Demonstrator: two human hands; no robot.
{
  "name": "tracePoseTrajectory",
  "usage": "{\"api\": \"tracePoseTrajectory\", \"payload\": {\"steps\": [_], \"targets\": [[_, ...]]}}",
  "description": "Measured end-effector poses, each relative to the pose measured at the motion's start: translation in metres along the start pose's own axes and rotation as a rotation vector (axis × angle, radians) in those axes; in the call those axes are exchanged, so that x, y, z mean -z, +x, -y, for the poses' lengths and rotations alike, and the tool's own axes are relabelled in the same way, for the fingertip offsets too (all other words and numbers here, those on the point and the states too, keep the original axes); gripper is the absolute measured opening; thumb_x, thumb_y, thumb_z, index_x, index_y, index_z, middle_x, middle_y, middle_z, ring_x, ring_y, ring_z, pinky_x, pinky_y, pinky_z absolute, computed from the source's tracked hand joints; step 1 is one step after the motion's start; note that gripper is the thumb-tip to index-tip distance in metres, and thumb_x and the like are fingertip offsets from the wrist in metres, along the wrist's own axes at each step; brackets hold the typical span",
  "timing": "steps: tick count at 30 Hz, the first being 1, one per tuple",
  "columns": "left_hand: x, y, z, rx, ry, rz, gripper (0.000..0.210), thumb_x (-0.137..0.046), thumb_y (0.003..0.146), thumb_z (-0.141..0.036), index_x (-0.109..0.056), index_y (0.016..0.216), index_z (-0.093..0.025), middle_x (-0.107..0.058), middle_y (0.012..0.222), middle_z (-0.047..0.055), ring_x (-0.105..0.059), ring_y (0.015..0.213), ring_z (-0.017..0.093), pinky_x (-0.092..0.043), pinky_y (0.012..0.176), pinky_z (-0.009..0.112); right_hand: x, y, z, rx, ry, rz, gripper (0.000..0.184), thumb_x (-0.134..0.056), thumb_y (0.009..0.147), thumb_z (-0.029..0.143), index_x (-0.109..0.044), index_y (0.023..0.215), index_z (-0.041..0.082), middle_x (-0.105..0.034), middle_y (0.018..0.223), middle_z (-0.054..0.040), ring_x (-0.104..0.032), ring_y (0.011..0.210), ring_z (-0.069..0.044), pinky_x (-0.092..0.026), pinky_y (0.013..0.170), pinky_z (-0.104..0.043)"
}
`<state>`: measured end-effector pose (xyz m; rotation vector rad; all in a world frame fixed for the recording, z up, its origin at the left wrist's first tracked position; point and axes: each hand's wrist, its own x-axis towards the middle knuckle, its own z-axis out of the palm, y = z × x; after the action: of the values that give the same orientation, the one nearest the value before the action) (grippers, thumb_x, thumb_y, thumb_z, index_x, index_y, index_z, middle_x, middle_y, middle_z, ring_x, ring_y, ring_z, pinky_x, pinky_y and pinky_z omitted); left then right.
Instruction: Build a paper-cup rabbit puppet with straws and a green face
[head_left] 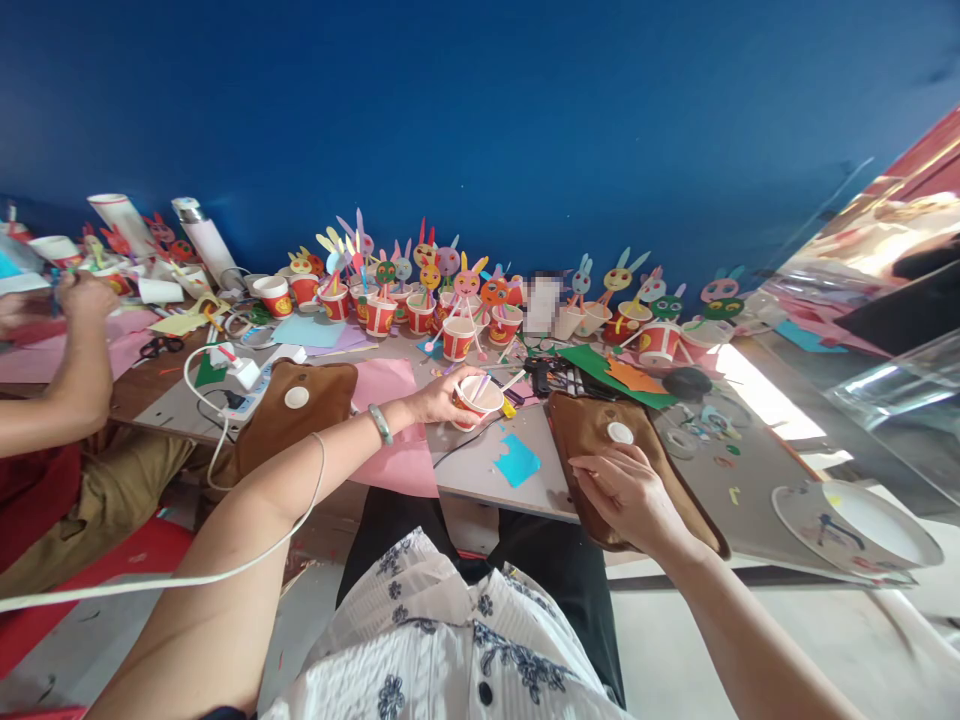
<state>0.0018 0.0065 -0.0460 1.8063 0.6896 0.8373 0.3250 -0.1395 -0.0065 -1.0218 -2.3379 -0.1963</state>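
Observation:
My left hand (444,397) is wrapped round a red and white paper cup (480,395), which stands tilted slightly toward me with a few thin sticks inside. My right hand (619,492) is over a brown hot-water bag (675,510) with a white round cap (620,433). Its fingers are curled and pressed together at the tips; whatever they pinch, if anything, is too small to name. Between my hands lies a torn piece of blue paper (517,460). A pink sheet (394,455) extends under my left forearm.
Decorated cups with paper rabbit faces (459,335) line the blue wall. A second brown bag (289,415) lies left, beside a power strip (251,390) whose white cable crosses my left arm. Green paper (615,375), tape rolls (679,442) and a round tub (859,525) are rightward. Another person's arm (82,340) works at far left.

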Motion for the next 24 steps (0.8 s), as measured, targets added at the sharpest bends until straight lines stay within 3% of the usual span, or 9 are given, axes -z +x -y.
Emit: {"api": "tracePoseTrajectory", "payload": {"steps": [3,7,10,17,21,24], "targets": [[0.002,0.000,-0.007,-0.004,-0.048,-0.010,0.081,-0.090,0.058,-0.030,-0.056,0.131,-0.019,-0.062,0.129,0.011,-0.061,0.117,0.026,-0.046,0.104,0.038,0.001,-0.006,-0.004,-0.017,-0.010,0.008,0.012,-0.061,0.092,0.014,-0.065,0.099,0.023,-0.075,0.078,-0.0005,-0.070,0.072,-0.018,-0.051,0.084,-0.039],[0.005,-0.005,-0.017,0.072,-0.180,0.034,0.065,-0.090,0.057,-0.027,-0.064,0.116,-0.018,-0.068,0.112,0.007,-0.064,0.104,0.022,-0.049,0.098,0.037,-0.001,-0.011,-0.006,-0.042,-0.035,0.003,0.011,-0.061,0.092,0.016,-0.067,0.097,0.023,-0.077,0.080,-0.0010,-0.071,0.073,-0.019,-0.051,0.085,-0.040],[0.005,-0.009,-0.024,0.112,-0.261,0.050,0.062,-0.088,0.060,-0.028,-0.064,0.117,-0.020,-0.070,0.107,0.006,-0.065,0.102,0.022,-0.049,0.097,0.038,-0.001,-0.011,-0.006,-0.048,-0.071,-0.024,0.010,-0.061,0.092,0.017,-0.068,0.097,0.023,-0.078,0.081,-0.0021,-0.071,0.074,-0.020,-0.051,0.085,-0.040],[0.006,-0.013,-0.044,0.137,-0.273,0.083,0.066,-0.088,0.062,-0.026,-0.065,0.124,-0.019,-0.071,0.118,0.009,-0.065,0.107,0.023,-0.049,0.095,0.036,-0.002,-0.004,-0.003,-0.115,-0.058,-0.055,0.010,-0.060,0.092,0.024,-0.069,0.096,0.022,-0.075,0.078,-0.0032,-0.069,0.069,-0.020,-0.051,0.084,-0.040],[0.012,-0.012,-0.053,0.128,-0.335,0.076,0.069,-0.086,0.062,-0.027,-0.064,0.128,-0.020,-0.072,0.116,0.010,-0.067,0.104,0.024,-0.049,0.092,0.036,0.001,-0.003,-0.015,-0.288,-0.107,-0.079,0.014,-0.060,0.091,0.030,-0.071,0.093,0.023,-0.072,0.070,-0.0035,-0.066,0.065,-0.022,-0.049,0.086,-0.043],[0.017,-0.010,-0.055,0.113,-0.387,0.043,0.066,-0.084,0.066,-0.028,-0.064,0.129,-0.020,-0.073,0.118,0.011,-0.066,0.109,0.025,-0.049,0.095,0.038,0.010,-0.002,-0.033,-0.567,-0.165,-0.100,0.018,-0.059,0.088,0.035,-0.072,0.089,0.022,-0.073,0.071,-0.0070,-0.067,0.072,-0.025,-0.048,0.084,-0.043]]}}
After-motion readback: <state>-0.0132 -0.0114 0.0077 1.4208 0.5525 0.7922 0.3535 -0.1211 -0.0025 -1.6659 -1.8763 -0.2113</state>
